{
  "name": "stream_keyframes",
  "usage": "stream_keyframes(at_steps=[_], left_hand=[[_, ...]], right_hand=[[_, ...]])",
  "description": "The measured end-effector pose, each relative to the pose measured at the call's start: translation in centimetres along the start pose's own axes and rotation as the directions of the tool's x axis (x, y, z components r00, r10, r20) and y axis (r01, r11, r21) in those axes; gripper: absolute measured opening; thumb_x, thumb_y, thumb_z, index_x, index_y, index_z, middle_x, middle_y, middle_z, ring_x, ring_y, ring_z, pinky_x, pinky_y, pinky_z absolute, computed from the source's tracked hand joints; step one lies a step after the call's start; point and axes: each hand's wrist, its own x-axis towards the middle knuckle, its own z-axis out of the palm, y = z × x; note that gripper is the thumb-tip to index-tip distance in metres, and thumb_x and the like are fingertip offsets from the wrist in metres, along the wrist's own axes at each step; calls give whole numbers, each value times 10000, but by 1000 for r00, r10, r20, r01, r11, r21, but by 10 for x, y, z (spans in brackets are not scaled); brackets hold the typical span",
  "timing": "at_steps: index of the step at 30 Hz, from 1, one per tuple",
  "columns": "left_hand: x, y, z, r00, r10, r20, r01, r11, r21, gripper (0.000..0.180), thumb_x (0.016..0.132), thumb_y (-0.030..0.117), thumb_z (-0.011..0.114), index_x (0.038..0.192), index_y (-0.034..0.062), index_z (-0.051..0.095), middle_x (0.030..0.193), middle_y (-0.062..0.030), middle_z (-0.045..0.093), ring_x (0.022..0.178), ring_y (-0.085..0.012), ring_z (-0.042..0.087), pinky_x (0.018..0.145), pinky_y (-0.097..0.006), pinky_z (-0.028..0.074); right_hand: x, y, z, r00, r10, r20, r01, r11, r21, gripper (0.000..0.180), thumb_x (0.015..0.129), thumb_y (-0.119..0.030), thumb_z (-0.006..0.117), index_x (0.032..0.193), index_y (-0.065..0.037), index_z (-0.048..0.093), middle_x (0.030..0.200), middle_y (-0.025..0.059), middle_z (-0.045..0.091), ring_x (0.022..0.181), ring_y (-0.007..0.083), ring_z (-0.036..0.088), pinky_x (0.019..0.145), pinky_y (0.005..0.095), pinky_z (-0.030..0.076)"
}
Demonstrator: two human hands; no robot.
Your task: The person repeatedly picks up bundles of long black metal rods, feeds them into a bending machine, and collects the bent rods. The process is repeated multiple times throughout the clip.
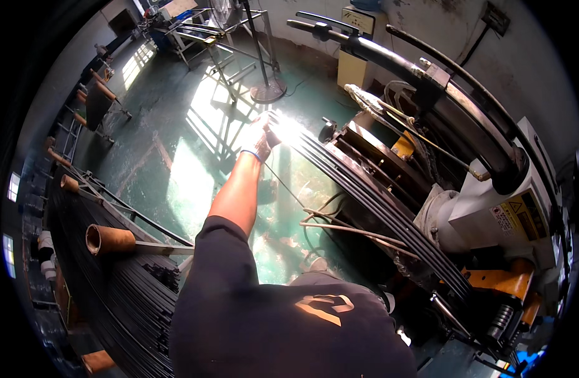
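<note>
My left hand [259, 137], in a pale glove, reaches far out in front of me. Its fingers are closed around the far ends of several long dark rods [379, 206], though glare washes out the fingertips. From there the rods run side by side toward the lower right, along the machine [491, 217]. My right hand does not show. Beside my right hip lies a small bright white patch [403, 336], which I cannot make out.
A rack with brown rollers [110, 240] holds a thick stack of black rods [107, 302] on my left. Loose cable loops [340, 220] hang near the machine. Ahead stand a round stand base [268, 91], metal frames [214, 44] and a cream water dispenser [354, 60].
</note>
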Motion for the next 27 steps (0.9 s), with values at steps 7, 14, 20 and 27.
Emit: stream_keyframes(at_steps=[7,14,20,27], left_hand=[[-22,18,-7,997,-78,-28,79,996,49,466,1107,172,583,1552,113,460,1311,-168,672,1079,-415,739,897,-609,655],[-15,17,-10,997,-80,17,79,995,59,538,1040,92,651,1545,96,464,1287,-150,688,1111,-384,740,949,-593,649],[-1,23,-16,986,-126,110,126,992,6,299,1055,190,665,1313,40,641,1128,-153,761,1016,-321,769,874,-501,662],[55,-15,-52,986,-1,167,6,1000,-30,165,1082,136,625,1216,50,666,1052,-94,728,939,-252,723,871,-458,633]], right_hand=[[-26,9,-10,1000,-7,-11,6,992,-124,388,1005,-295,741,849,59,714,750,117,694,620,246,637,546,419,501],[12,40,-4,970,-213,120,231,958,-167,428,1053,-344,698,846,25,768,724,109,714,604,222,630,542,391,479],[26,53,-2,969,-236,78,237,972,-4,351,1039,-290,714,876,21,733,752,112,711,580,208,630,512,367,487],[2,72,-3,993,-35,113,-5,941,339,297,936,-232,738,837,47,712,792,130,736,661,250,682,570,401,525]])
